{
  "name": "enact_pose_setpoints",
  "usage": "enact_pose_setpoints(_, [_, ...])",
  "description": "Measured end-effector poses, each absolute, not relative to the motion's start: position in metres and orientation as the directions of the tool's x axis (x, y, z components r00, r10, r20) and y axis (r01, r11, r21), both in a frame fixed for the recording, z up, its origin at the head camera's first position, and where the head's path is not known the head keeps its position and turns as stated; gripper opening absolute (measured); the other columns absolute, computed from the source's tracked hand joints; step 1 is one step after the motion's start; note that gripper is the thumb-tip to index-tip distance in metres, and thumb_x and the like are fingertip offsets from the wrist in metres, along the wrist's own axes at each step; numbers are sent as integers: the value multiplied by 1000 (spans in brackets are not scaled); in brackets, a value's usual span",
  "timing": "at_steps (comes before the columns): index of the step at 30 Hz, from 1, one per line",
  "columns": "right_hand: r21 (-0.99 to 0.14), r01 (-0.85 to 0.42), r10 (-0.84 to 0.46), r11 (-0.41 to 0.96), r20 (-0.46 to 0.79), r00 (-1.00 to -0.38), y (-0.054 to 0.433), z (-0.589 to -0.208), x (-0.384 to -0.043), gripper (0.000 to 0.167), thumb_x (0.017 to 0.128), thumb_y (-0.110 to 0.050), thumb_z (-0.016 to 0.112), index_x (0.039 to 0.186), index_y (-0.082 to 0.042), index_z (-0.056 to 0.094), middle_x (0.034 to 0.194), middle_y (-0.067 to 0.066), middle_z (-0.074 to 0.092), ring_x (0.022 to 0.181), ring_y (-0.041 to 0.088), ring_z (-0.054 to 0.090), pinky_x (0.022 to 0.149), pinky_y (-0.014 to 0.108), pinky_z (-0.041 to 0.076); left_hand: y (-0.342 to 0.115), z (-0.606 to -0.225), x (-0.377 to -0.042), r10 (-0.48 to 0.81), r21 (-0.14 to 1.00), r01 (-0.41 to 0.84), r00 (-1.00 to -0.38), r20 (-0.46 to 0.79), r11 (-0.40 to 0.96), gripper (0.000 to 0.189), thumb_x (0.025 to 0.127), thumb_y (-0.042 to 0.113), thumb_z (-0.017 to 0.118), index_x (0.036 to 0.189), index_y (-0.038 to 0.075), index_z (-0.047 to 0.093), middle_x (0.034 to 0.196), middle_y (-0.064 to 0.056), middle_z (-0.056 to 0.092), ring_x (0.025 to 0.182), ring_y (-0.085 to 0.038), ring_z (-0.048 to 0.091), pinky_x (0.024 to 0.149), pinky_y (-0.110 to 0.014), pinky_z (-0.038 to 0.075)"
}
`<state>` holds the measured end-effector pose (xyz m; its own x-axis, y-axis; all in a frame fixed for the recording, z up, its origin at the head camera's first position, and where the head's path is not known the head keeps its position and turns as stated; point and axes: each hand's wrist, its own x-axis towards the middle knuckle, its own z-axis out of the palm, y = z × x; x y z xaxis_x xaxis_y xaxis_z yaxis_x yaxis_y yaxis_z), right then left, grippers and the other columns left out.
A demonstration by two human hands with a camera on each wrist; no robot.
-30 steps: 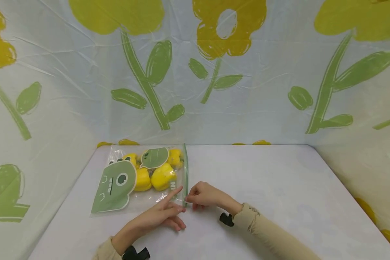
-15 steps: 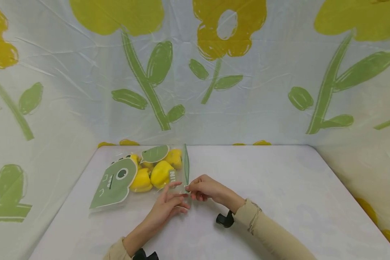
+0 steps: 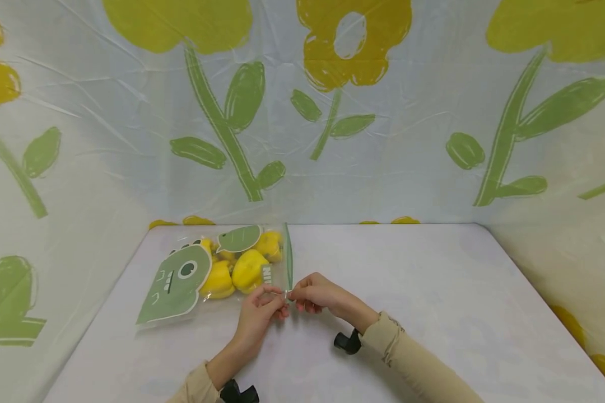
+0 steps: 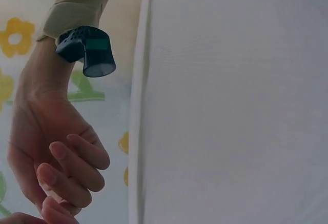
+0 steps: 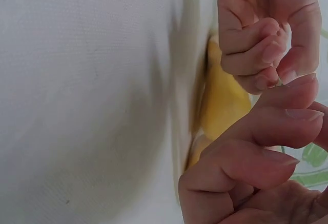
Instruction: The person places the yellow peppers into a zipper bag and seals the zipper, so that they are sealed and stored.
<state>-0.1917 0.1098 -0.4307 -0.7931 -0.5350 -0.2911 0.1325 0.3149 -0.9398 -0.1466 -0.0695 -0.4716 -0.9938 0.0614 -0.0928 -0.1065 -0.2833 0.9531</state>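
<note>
A clear zip bag (image 3: 181,299) with a green dinosaur print lies at the back left of the table. Several yellow bell peppers (image 3: 250,270) show inside it. My left hand (image 3: 256,319) pinches the bag's near right corner between thumb and curled fingers. Right beside it, my right hand (image 3: 322,294) pinches the near end of the green zip strip (image 3: 289,252), where a small whitish bit shows at the fingertips. In the right wrist view both hands meet, the left hand (image 5: 266,39) above the right hand (image 5: 251,167), with yellow pepper behind. The left wrist view catches the right hand (image 4: 56,142).
The white table (image 3: 408,268) stretches away to the right of the bag. A white cloth wall (image 3: 408,168) with printed flowers stands behind and at both sides. Each wrist carries a black camera (image 3: 348,341).
My left hand has moved up and right, from pointing fingers to pinching the bag's corner. The right hand has risen slightly along the zip strip. The bag's near side has shifted a little.
</note>
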Motion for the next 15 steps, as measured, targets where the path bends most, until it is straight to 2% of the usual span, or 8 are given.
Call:
enact_pose_setpoints(5, [-937,136,-523,321,-295,-800,109,-432,-191,31,89,-14,63,61,-6,55,55,0,50,45,10,36,44,24,23,-71,-471,-146,36,961,-79,-997,-72,-264,27,87,-9,63,113,-13,61,78,-12,67,60,-18,63,61,-26,53])
enact_pose_setpoints(15, [-954,149,-491,260,-264,-830,106,-441,-192,30,89,-16,64,61,-7,56,54,-2,49,45,9,38,44,23,24,-73,-472,-147,-8,988,-57,-998,-59,-145,37,86,-5,67,123,-1,66,71,-16,68,60,-18,64,62,-27,56])
